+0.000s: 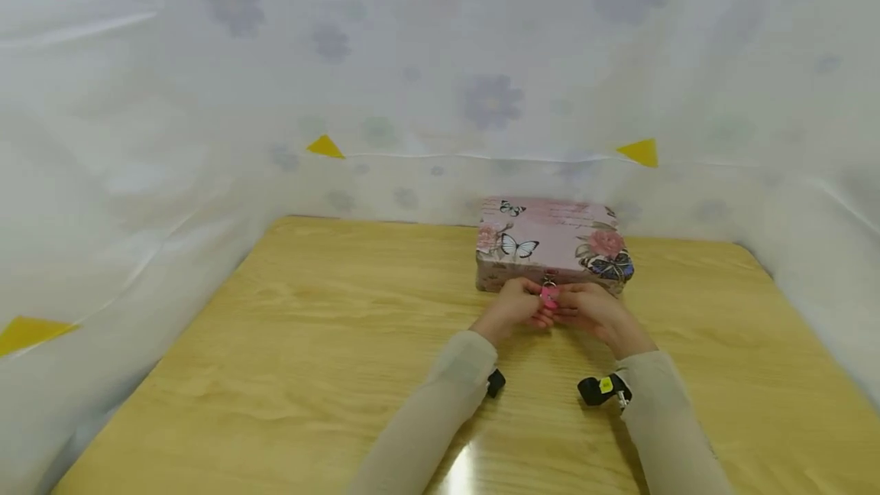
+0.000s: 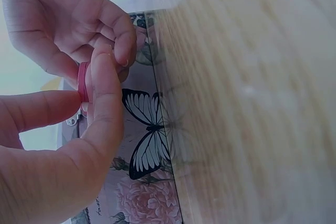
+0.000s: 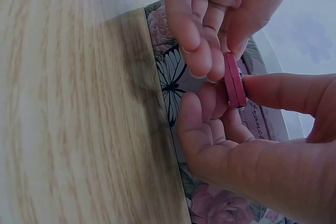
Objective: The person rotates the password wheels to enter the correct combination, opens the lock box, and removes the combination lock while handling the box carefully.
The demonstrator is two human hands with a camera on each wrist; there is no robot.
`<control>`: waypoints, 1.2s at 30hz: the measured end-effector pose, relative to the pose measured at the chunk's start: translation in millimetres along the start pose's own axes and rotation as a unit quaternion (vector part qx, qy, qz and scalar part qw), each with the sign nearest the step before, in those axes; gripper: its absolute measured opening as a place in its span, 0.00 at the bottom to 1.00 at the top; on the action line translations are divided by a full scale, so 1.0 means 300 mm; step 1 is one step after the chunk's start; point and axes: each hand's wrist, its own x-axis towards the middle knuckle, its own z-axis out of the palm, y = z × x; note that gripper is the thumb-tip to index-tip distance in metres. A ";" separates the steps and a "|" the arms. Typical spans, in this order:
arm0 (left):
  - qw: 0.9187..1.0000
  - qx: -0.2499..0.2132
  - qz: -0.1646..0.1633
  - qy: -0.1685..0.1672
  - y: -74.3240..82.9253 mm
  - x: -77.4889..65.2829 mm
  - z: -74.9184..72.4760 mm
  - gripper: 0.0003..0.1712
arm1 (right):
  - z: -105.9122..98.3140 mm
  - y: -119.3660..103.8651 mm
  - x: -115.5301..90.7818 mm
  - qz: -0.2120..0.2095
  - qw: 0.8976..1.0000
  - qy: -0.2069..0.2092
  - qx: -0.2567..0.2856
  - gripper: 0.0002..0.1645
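A pink padlock (image 1: 549, 296) hangs by its metal shackle at the front latch of a pink tin box (image 1: 560, 229) printed with butterflies and roses. From one side my left hand (image 1: 512, 310) pinches the padlock between thumb and fingers. My right hand (image 1: 596, 312) pinches it from the other side. In the right wrist view the padlock (image 3: 234, 82) shows edge-on, with the right thumb (image 3: 283, 88) against one face and curled fingers behind it. The left wrist view shows only a narrow strip of the padlock (image 2: 82, 81) between the fingers. The box lid is closed.
The box stands near the back edge of a wood-grain table (image 1: 330, 327). Behind and beside the table hangs a pale flowered curtain (image 1: 426, 59) with yellow tape pieces (image 1: 641, 151) on it. A black wrist camera (image 1: 601, 389) sits by the right sleeve.
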 end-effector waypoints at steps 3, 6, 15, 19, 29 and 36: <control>1.000 -0.002 -0.006 -0.001 -0.003 0.003 0.019 0.07 | -0.015 0.008 -0.013 0.003 1.000 0.000 0.008 0.27; 1.000 0.000 -0.007 0.006 -0.007 0.003 0.028 0.06 | -0.019 0.014 -0.016 0.002 1.000 -0.006 0.014 0.24; 1.000 -0.005 -0.006 0.011 -0.012 0.003 0.029 0.06 | -0.013 0.007 -0.016 0.017 1.000 0.000 0.024 0.26; 1.000 -0.002 -0.007 0.017 -0.009 0.007 0.028 0.07 | -0.012 0.001 -0.017 0.019 0.999 0.003 0.030 0.29; 1.000 -0.008 -0.002 0.026 -0.004 0.010 0.023 0.08 | -0.020 0.010 -0.004 -0.002 0.999 -0.009 0.040 0.12; 1.000 -0.014 -0.002 0.024 -0.002 0.007 0.021 0.08 | -0.027 -0.001 -0.011 0.017 0.999 0.001 0.027 0.16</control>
